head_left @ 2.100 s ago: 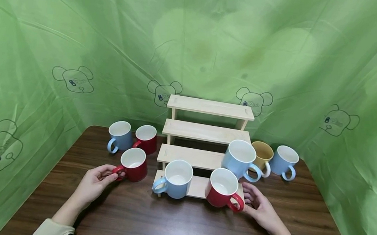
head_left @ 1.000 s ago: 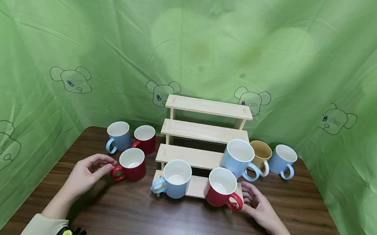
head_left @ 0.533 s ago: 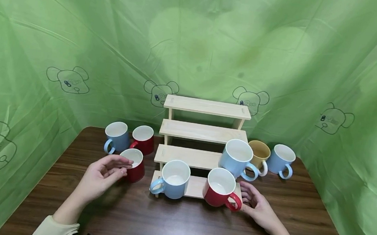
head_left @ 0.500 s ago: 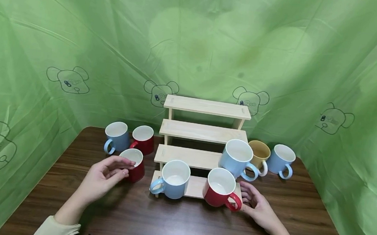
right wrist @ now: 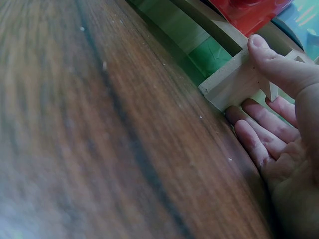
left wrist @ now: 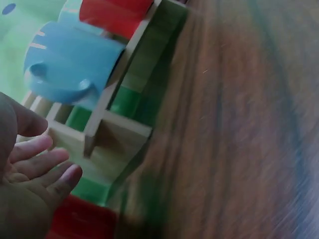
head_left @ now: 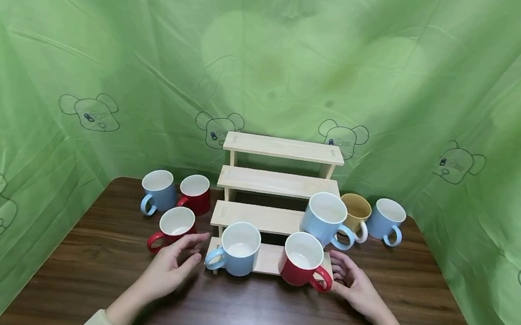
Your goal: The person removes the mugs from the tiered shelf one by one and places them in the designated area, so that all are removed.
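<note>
– Spread, both of them: left hand (head_left: 170, 269) just beside the left end of the rack (head_left: 254, 217), contact impossible to tell; right hand (head_left: 354, 286) at its right end, thumb seemingly against the wood

– Where's the rack, and how will it handle?

– Upright on the table (head_left: 244, 319). Bare wood, so stiff and fairly light, I'd judge; best held by both ends, like this end panel (right wrist: 234, 82), and kept level

– Why level?

– Blue mug (head_left: 240, 261) and red mug (head_left: 294, 269) stand on the lowest step (head_left: 269, 261), big blue mug (head_left: 318, 227) one tier up. They look glazed: slippery, breakable

– Beyond those?

– Yellow mug (head_left: 354, 214), behind right

– Pose?

– Forearms slant inward from the near side, left fingers towards the rack, thumb well apart; right fingers loosely bent beside the panel
</note>
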`<control>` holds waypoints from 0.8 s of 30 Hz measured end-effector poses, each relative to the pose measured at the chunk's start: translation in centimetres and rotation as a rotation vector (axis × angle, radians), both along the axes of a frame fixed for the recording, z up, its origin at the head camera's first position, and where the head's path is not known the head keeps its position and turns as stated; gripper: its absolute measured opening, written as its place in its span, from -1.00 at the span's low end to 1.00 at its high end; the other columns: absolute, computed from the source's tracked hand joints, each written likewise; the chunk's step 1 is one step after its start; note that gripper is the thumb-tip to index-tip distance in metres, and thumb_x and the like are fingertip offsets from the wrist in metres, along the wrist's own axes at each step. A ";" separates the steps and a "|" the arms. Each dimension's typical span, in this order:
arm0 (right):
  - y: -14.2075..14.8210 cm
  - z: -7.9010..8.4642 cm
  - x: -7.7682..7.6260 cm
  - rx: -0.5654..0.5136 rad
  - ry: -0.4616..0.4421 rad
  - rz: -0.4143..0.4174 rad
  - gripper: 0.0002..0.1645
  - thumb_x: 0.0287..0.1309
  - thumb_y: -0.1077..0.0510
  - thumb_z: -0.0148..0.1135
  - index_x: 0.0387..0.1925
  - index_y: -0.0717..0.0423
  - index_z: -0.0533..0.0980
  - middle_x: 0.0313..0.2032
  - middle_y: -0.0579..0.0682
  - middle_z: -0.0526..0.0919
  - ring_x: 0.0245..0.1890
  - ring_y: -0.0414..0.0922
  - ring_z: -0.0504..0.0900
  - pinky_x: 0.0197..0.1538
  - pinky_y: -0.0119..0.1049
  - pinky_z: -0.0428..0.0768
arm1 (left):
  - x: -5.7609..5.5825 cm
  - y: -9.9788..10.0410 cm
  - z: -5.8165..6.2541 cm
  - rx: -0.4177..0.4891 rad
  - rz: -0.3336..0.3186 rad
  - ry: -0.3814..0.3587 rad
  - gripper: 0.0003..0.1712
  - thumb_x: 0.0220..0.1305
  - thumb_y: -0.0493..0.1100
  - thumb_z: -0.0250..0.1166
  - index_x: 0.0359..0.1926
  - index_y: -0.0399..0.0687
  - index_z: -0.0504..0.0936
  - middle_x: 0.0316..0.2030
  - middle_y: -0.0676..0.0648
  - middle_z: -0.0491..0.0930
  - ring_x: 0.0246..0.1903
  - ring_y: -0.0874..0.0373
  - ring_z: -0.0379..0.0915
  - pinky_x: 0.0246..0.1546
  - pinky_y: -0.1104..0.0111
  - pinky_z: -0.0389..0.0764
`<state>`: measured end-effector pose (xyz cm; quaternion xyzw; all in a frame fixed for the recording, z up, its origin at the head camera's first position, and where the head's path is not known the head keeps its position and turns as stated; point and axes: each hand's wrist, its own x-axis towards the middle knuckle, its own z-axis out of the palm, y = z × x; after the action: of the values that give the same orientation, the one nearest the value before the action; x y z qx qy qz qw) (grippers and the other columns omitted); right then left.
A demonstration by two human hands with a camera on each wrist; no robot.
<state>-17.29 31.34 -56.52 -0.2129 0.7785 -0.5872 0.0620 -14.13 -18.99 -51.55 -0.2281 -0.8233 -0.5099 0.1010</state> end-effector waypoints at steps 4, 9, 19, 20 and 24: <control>-0.1 0.0 -0.1 0.005 0.001 0.003 -0.16 0.37 0.38 0.44 0.54 0.43 0.25 0.29 0.44 0.59 0.14 -0.22 0.71 0.16 -0.41 0.69 | -0.1 0.3 -1.1 0.069 -0.050 -0.015 -0.50 0.49 -0.52 0.26 0.40 -0.39 0.53 0.40 -0.37 0.56 0.28 -0.28 0.62 0.33 0.29 0.63; 0.0 0.1 0.0 0.012 -0.002 -0.006 -0.17 0.37 0.38 0.45 0.54 0.39 0.26 0.28 0.42 0.60 0.14 -0.23 0.71 0.16 -0.41 0.69 | -0.7 0.3 -2.5 0.151 -0.138 -0.071 -0.44 0.50 -0.55 0.22 0.46 -0.44 0.44 0.45 -0.45 0.47 0.39 -0.08 0.53 0.33 0.33 0.62; -0.1 0.2 0.1 0.012 -0.027 -0.014 -0.17 0.37 0.36 0.46 0.54 0.35 0.28 0.28 0.37 0.62 0.13 -0.18 0.72 0.16 -0.40 0.69 | -1.0 0.4 -3.7 0.211 -0.179 -0.223 -0.25 0.43 -0.52 0.30 0.57 -0.47 0.28 0.55 -0.52 0.27 0.45 -0.29 0.41 0.26 0.46 0.62; -0.1 0.2 0.1 0.012 -0.029 -0.016 -0.17 0.37 0.35 0.46 0.54 0.35 0.28 0.28 0.37 0.62 0.13 -0.18 0.72 0.16 -0.40 0.69 | -1.0 0.4 -3.7 0.209 -0.174 -0.242 -0.23 0.43 -0.51 0.30 0.58 -0.45 0.26 0.56 -0.50 0.26 0.44 -0.36 0.40 0.26 0.47 0.61; -0.1 0.1 0.0 0.012 -0.028 -0.017 -0.16 0.37 0.36 0.46 0.55 0.35 0.27 0.30 0.39 0.60 0.14 -0.20 0.71 0.17 -0.41 0.69 | -1.4 0.4 -3.7 0.206 -0.168 -0.280 -0.17 0.40 -0.50 0.31 0.62 -0.38 0.24 0.60 -0.45 0.23 0.44 -0.49 0.34 0.27 0.46 0.61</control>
<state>-17.27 31.23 -56.42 -0.1976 0.7828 -0.5860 0.0691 -15.50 -18.59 -55.29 -0.2113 -0.7508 -0.6249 -0.0347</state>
